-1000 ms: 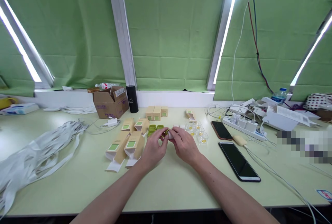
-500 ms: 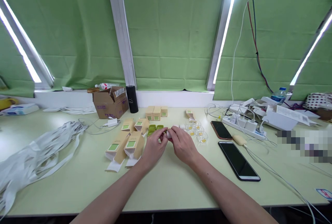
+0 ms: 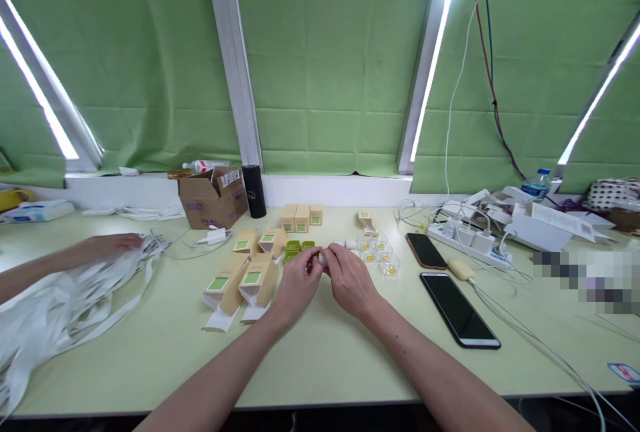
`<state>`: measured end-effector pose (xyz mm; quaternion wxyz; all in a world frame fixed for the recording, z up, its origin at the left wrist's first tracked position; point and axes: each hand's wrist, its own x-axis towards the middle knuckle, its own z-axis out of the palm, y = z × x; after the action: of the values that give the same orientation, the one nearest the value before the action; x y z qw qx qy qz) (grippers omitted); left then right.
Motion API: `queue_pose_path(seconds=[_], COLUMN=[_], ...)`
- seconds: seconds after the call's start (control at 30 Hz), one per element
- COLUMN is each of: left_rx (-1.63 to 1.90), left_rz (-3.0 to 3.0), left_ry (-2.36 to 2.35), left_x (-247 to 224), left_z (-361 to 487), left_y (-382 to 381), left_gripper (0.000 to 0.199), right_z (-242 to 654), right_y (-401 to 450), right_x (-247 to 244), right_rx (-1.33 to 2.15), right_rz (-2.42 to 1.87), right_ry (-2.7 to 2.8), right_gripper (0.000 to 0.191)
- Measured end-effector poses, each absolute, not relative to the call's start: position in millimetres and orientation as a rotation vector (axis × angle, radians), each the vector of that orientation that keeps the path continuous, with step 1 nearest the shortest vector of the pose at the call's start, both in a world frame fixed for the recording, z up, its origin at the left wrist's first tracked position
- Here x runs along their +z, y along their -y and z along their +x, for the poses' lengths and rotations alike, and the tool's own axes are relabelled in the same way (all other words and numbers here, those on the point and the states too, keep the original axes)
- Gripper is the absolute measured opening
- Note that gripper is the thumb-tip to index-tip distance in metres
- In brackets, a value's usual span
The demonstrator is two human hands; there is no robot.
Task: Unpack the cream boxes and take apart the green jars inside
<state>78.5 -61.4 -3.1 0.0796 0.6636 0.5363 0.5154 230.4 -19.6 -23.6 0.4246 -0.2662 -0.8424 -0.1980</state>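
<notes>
My left hand (image 3: 300,280) and my right hand (image 3: 351,279) meet over the middle of the table, fingertips pinched together. Between them is a small whitish piece (image 3: 323,259) with a dark spot at its left end; the fingers cover most of it. Just behind my left hand sit several small green containers (image 3: 293,245). To the right of my right hand stand several clear plastic cups (image 3: 385,259) with yellow centres. On the left lie several open kraft paper boxes (image 3: 260,277) with green labels, their white flaps folded out.
Closed small boxes (image 3: 301,219) stand at the back, near a black cylinder (image 3: 254,192) and a cardboard carton (image 3: 213,199). Two phones (image 3: 460,310), cables and a power strip (image 3: 470,245) lie right. Another person's hand (image 3: 117,243) touches white straps (image 3: 75,305) at far left.
Another person's arm has come in from the left edge and reached onto the white straps. My hands stay nearly in place, still pinching the small whitish piece.
</notes>
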Motion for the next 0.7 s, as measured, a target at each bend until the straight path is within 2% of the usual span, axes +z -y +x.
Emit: queue_pose_path(seconds=[0.23,0.47,0.7], left_rx=[1.568,1.531,1.473], left_rz=[1.918,2.03,1.942], left_ry=[-1.575,-1.419,-1.408], left_x=[-4,-7,-9], left_z=[76,67,69], left_y=[59,59,59], left_gripper=[0.027,0.035,0.041], right_z=[232,245,246], right_y=[17,11,11], right_x=[-24,-29,-32], right_rx=[-0.395,0.015,0.383], right_rz=[-0.658,-0.559,-0.539], right_ry=[2.088,2.02,1.888], right_gripper=[0.027,0.032,0.027])
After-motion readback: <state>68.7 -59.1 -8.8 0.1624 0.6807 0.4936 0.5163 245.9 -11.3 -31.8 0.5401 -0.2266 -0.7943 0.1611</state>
